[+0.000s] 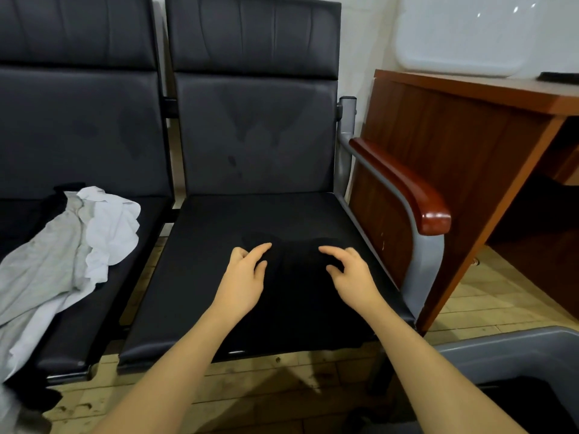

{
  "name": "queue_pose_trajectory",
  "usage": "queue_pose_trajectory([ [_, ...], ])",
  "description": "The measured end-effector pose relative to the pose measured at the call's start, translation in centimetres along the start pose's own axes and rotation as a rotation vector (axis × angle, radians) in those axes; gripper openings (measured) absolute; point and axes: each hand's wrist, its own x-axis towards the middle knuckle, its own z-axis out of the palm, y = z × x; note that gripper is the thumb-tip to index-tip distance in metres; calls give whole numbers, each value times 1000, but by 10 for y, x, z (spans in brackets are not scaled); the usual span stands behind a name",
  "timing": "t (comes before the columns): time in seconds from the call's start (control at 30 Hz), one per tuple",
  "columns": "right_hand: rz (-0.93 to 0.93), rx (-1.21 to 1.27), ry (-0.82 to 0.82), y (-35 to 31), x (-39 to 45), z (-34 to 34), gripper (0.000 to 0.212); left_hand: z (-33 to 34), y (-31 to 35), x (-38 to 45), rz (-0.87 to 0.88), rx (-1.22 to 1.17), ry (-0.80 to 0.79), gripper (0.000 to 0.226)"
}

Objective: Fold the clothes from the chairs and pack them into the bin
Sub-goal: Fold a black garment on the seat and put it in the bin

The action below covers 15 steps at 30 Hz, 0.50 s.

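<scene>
Two hands are spread over a black garment (291, 296) lying flat on the chair seat (194, 245): the left hand (244, 274) and right hand (351, 270) rest with fingers (261, 249) loosely curved, nothing clenched. The cloth is judged soft, light and limp; its bunched edge between the fingertips is best pinched. A white shirt (62, 252) lies well left; the bin (501, 355) sits right. No writing is legible.

- Dim, soft indoor light; black seat (250, 245) swallows detail.
- Glare spots on the white panel (463, 32) and armrest (435, 219).
- Wide-angle bending at edges; lower-left corner blurred.
</scene>
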Motion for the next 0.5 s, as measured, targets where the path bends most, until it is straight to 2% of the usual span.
queue_pose_trajectory([
  [0.23,-138,-11,242,-14,-26,-63,42,-12,64,-19,198,-66,108,42],
  [0.5,-177,-155,428,18,-72,-153,41,26,169,-26,409,-127,-5,40],
])
